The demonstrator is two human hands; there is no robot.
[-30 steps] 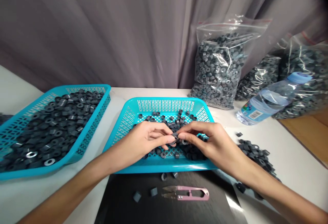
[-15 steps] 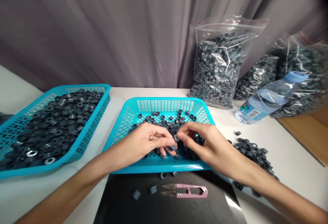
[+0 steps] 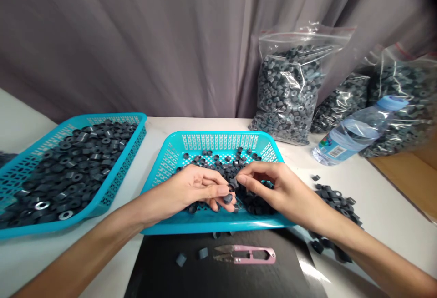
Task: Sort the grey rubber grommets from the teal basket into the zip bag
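Both my hands meet over the middle turquoise basket point(image 3: 218, 140), which holds several small dark grey rings point(image 3: 235, 161). My left hand point(image 3: 191, 189) is curled, its thumb and fingers pinching small grey rings at the fingertips. My right hand point(image 3: 273, 191) pinches one small grey ring point(image 3: 233, 183) between thumb and forefinger, touching the left fingertips. A second turquoise basket point(image 3: 102, 207) at the left is heaped with larger dark rings point(image 3: 68, 166).
Pink thread snips point(image 3: 246, 254) and two loose grey pieces point(image 3: 191, 256) lie on a black mat point(image 3: 218, 275) before the basket. A loose pile of rings point(image 3: 336, 202) sits at right. Clear bags of rings point(image 3: 290, 88) and a water bottle point(image 3: 355, 130) stand behind.
Both hands drifted slightly down and left over the basket, staying pinched together on the small ring. Nothing else moved.
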